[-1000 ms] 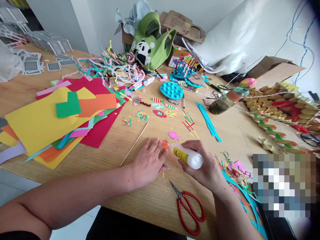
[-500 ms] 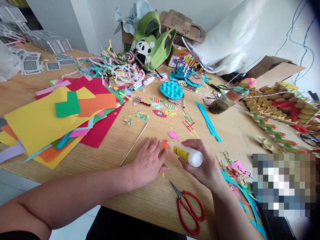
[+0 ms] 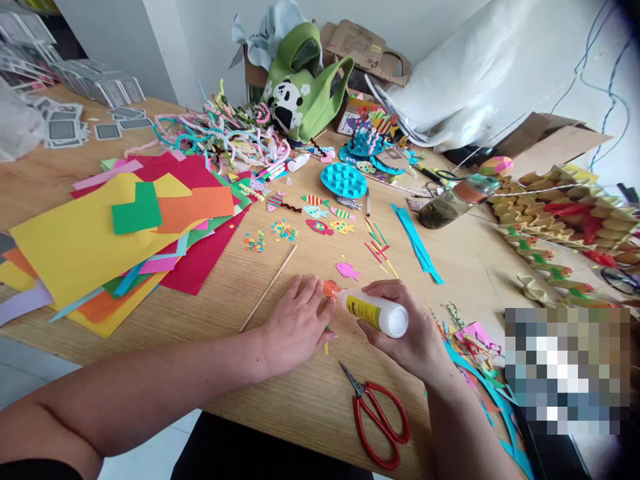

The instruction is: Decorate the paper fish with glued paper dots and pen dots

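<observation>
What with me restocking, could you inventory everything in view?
Squeeze bottle: one, white, centre
Paper piece: one, orange, bottle's tip
Scissors: one pair, red handles, front
Wooden stick: one, tan, centre
Paper fish: several, mixed, centre
Confetti: two heaps, mixed, centre
Paper sheets: many, mixed, left
Playing cards: many, grey, back left
Pipe cleaners: many, mixed, back
Panda bag: one, green, back
Cardboard boxes: several, brown, back
Paper strips: several, blue, right
Egg cartons: several, tan, right
Table: one, brown, beneath
Left hand: one, beside paper piece
Right hand: one, holding bottle

Soft, fairly even light covers the bench [image 3: 210,320]. Cards [image 3: 97,83] smear at ten o'clock; pixelation masks four o'clock; two o'clock's corner darkens.
</observation>
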### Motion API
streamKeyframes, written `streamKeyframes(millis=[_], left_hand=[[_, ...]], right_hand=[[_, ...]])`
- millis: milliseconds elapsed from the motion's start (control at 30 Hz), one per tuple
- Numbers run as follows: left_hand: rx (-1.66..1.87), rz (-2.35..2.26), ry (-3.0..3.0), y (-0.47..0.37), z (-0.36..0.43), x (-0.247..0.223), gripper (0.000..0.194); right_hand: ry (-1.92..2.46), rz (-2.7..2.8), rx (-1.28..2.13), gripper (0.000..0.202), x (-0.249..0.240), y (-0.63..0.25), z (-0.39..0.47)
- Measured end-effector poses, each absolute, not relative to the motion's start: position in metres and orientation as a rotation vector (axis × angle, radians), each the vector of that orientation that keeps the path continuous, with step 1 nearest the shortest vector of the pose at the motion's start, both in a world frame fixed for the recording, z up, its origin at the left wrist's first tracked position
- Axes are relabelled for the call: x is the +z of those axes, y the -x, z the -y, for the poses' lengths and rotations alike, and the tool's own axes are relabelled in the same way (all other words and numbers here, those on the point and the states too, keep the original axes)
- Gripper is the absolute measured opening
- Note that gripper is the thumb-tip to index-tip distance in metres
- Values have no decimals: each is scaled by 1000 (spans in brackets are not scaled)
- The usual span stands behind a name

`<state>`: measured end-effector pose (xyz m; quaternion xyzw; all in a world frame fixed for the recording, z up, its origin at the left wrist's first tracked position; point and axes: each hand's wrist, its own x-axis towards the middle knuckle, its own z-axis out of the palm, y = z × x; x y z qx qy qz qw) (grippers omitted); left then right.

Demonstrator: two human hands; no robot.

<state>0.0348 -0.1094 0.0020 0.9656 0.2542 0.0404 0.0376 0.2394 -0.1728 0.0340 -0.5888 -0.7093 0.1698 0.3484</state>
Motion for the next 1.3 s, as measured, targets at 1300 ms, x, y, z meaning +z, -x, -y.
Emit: streamKeyframes(millis=[1300], left_hand=[[133,-776,-2984,-36,109,2,57]], right_hand=[[1585,1735,398,35,34,-241,172]])
